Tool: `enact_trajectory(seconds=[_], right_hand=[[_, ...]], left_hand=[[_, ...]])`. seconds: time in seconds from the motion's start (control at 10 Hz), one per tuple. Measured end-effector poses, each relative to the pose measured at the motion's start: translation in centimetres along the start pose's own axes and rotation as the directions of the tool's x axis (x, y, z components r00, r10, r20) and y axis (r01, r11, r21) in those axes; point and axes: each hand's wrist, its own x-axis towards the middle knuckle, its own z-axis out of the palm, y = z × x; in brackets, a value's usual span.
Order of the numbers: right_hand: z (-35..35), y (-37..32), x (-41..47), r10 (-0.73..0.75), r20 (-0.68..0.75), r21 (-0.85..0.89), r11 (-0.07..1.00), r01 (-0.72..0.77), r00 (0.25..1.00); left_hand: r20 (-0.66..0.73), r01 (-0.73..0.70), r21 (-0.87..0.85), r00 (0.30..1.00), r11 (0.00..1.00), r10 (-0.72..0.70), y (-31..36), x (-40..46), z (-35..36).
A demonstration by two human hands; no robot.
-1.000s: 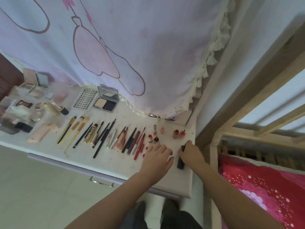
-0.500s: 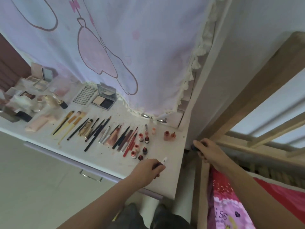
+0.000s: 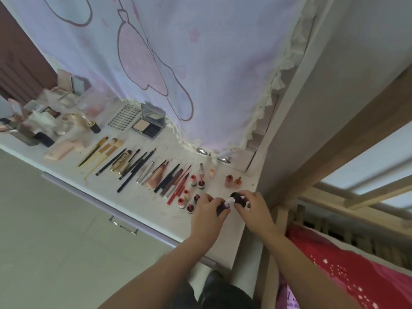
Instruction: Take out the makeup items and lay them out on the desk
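Observation:
Over the right end of the white desk (image 3: 142,204), my left hand (image 3: 208,216) grips a small dark bottle with a white neck (image 3: 225,206). My right hand (image 3: 252,210) pinches its dark cap (image 3: 238,198) just to the right of that neck. Behind my hands lie several small red and orange bottles (image 3: 189,197). A long row of pencils and liners (image 3: 165,177) and gold-handled brushes (image 3: 100,150) runs leftwards. An open powder compact (image 3: 147,126) sits by the curtain.
A pale printed curtain (image 3: 178,63) hangs over the desk's back. Compacts, jars and a pink tube (image 3: 59,150) crowd the left end. A wooden bed frame (image 3: 334,152) and red bedding (image 3: 356,270) stand right of the desk. A drawer handle (image 3: 123,224) sits under the front edge.
My right hand came back from the bed frame to the desk's right end. Both hands have met over the desk, one on the small bottle and one on its cap.

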Motion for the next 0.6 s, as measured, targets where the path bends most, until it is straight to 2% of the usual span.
enact_trajectory(seconds=[0.2,0.4,0.5,0.6], right_hand=[[1.4,0.2,1.2,-0.069,0.018,-0.029,0.997,0.069,0.997],[2.4,1.3,1.9,-0.112,0.062,-0.149,0.982,0.120,0.992],[2.3,1.3,1.9,-0.047,0.104,-0.092,0.994,0.057,0.993],[0.6,1.5,1.6,0.025,0.162,-0.065,0.998,-0.014,0.986]], left_hand=[[0.033,0.098,-0.076,0.995,0.992,-0.096,-0.2,0.2,0.8],[0.057,0.096,-0.065,0.994,0.993,-0.092,-0.1,0.4,1.3],[0.088,0.117,-0.061,0.990,0.991,-0.111,0.2,0.3,0.7],[0.089,0.073,-0.040,0.994,0.997,-0.069,-0.2,-0.4,-0.3]])
